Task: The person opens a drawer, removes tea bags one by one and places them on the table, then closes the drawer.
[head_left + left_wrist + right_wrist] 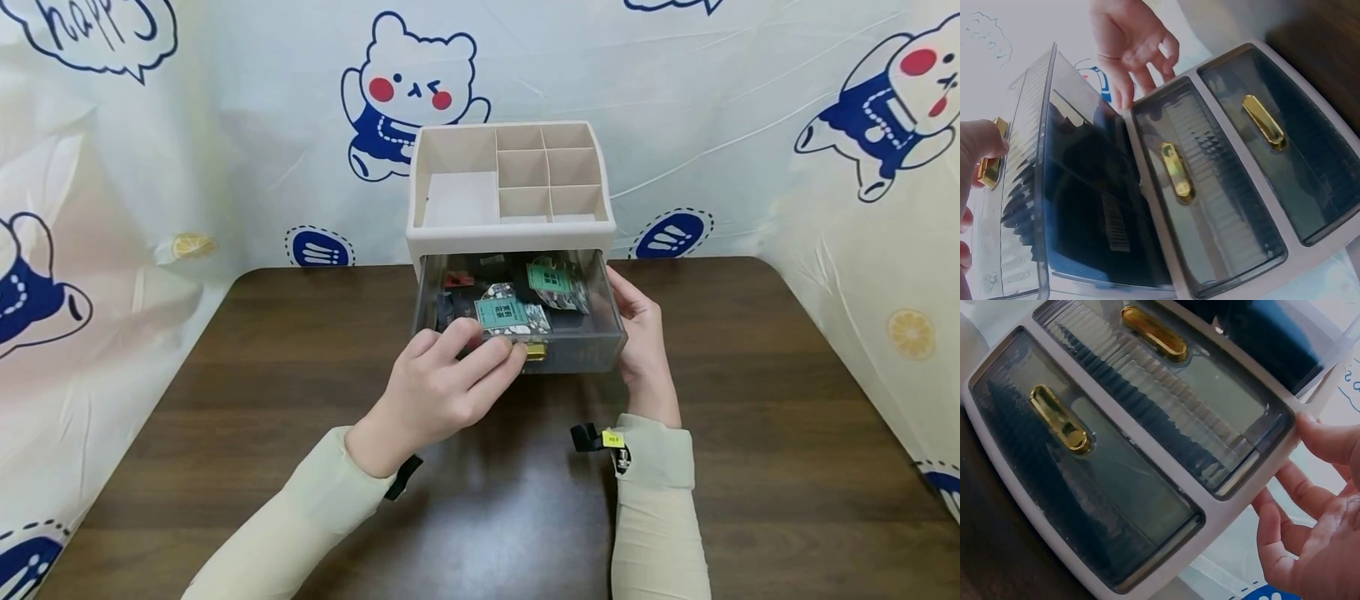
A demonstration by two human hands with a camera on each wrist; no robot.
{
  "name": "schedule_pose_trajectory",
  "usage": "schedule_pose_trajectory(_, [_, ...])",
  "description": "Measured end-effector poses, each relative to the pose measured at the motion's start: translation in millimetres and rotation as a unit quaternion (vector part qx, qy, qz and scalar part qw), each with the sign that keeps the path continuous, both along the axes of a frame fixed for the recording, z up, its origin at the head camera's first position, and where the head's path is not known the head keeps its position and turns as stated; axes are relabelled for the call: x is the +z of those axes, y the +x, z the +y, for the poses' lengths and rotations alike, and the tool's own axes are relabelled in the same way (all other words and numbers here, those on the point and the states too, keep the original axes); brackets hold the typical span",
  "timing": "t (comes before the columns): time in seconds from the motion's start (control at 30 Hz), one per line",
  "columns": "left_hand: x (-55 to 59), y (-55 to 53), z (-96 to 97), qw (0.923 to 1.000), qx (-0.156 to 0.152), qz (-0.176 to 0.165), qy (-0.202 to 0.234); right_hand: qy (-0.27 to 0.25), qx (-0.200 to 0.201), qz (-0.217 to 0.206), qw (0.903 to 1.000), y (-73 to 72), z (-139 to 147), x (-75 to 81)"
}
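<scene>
A white desktop organizer point(512, 239) with see-through grey drawers stands on the table. Its top drawer point(577, 354) is pulled out toward me. Inside lie dark packets, among them a flat packet with a green label point(501, 312) and another green-labelled packet point(551, 279). My left hand point(450, 383) pinches the gold handle point(990, 170) on the drawer's front. On the organizer's right side, my right hand point(641, 333) touches the casing, thumb at the front edge and fingers point(1307, 494) loosely bent along the side.
Two lower drawers, the middle one point(1210, 187) and the bottom one point(1085, 475), are closed, each with a gold handle. Compartments point(522, 171) divide the organizer's top. Behind the brown wooden table point(315, 358) hangs a printed cloth point(262, 125) with cartoon bears.
</scene>
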State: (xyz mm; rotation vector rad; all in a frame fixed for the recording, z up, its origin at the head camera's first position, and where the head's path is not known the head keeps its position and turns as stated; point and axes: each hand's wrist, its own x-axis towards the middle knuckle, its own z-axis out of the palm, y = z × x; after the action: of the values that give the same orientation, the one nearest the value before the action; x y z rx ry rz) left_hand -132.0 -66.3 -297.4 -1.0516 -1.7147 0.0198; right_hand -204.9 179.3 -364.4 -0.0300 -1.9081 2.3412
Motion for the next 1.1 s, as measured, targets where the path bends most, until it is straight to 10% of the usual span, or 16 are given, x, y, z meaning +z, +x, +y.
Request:
schedule_pose_trajectory(0.53, [-2.2, 7.4, -4.7, 0.9993, -0.007, 0.028, -0.025, 0.003, -0.034, -0.001, 0.9994, -3.0, -12.6, 0.8])
schedule_pose_trajectory(0.73, [24.2, 17.4, -7.7, 0.99, -0.021, -0.122, -0.067, 0.011, -0.026, -0.006, 0.9996, -4.5, -12.3, 1.7])
schedule_pose_trajectory(0.87, [61.8, 16.1, -8.2, 0.9497, -0.023, -0.304, -0.072, 0.023, -0.02, -0.005, 0.9995, -5.4, -11.6, 1.9])
schedule_pose_trajectory(1.1, [125.4, -16.5, -6.4, 0.8063, 0.069, -0.576, -0.116, 0.015, -0.024, -0.008, 0.9996, -4.6, -9.0, 1.0])
